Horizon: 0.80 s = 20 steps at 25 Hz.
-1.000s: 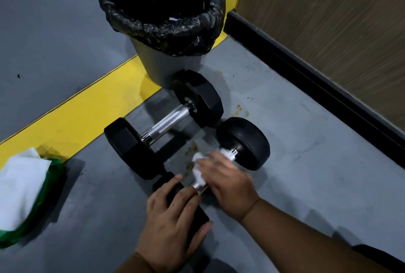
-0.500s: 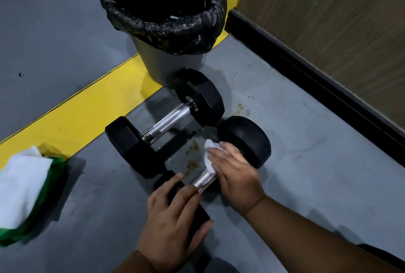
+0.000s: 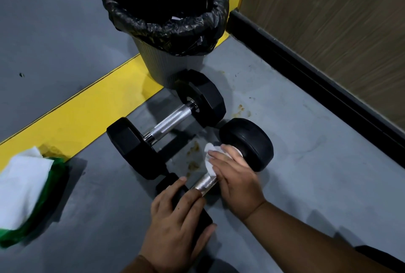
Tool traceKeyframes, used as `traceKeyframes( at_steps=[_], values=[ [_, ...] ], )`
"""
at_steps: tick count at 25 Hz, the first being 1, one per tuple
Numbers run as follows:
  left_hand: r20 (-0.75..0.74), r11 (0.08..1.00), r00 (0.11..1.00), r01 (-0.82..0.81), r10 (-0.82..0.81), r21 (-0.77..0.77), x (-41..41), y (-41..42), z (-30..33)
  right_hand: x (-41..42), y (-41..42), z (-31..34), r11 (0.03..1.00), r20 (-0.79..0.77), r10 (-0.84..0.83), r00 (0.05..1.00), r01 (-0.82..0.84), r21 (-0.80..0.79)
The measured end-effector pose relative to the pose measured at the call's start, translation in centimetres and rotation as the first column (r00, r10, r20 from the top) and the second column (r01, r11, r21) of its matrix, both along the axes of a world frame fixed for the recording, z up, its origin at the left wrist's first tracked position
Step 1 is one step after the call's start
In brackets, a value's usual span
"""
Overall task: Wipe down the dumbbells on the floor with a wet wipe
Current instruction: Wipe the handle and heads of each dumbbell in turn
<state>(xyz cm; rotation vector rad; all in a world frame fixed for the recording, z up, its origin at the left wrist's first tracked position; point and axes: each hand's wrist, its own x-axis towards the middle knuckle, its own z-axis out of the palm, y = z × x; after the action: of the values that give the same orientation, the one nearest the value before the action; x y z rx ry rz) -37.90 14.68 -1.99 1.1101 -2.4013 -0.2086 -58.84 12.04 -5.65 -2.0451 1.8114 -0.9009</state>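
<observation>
- Lying on the gray floor (image 3: 306, 185), the near dumbbell (image 3: 247, 143) has its handle wrapped by the right hand (image 3: 236, 182), fingers curled around a white wipe (image 3: 209, 158).
- Left hand (image 3: 177, 224) rests on its near end, fingers fairly straight.
- Second dumbbell (image 3: 166, 123) sits farther, by a bin (image 3: 166, 22), yellow stripe (image 3: 76, 114), wooden wall (image 3: 339, 31).
- Wipe slid farther along since before.

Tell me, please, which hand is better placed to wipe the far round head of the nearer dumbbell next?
The right hand, probably. It already grips the wet wipe around the handle, right beside the round head. The left hand lies on the near head, steadying the dumbbell.
</observation>
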Motion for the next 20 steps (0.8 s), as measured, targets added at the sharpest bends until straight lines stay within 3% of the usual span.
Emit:
traceKeyframes(
  at_steps=[6, 11, 16, 18, 20],
  values=[
    [-0.037, 1.000, 0.999, -0.023, 0.022, -0.014, -0.4, 0.4, 0.1, 1.7, 0.8, 0.7, 0.934, -0.032, 0.356, 0.934, -0.356, -0.010],
    [-0.005, 1.000, 1.000, -0.016, 0.015, -0.020, -0.5, 0.8, -0.2, 0.4, -0.2, 0.4, 0.999, 0.007, 0.030, 1.000, -0.030, -0.011],
    [-0.048, 0.999, 0.999, -0.026, 0.024, -0.040, -0.8, 1.1, -0.1, 2.0, 1.4, 0.2, 0.936, -0.035, 0.352, 0.935, -0.352, 0.010],
    [-0.044, 0.998, 0.999, -0.027, 0.025, -0.048, -0.9, 1.1, -0.1, 0.6, 0.3, 0.2, 0.950, -0.048, 0.311, 0.949, -0.312, -0.008],
    [-0.023, 0.998, 1.000, -0.022, 0.021, -0.053, -0.9, 1.2, -0.2, -0.5, -0.5, 0.3, 0.995, 0.004, 0.099, 0.995, -0.099, 0.015]
  ],
)
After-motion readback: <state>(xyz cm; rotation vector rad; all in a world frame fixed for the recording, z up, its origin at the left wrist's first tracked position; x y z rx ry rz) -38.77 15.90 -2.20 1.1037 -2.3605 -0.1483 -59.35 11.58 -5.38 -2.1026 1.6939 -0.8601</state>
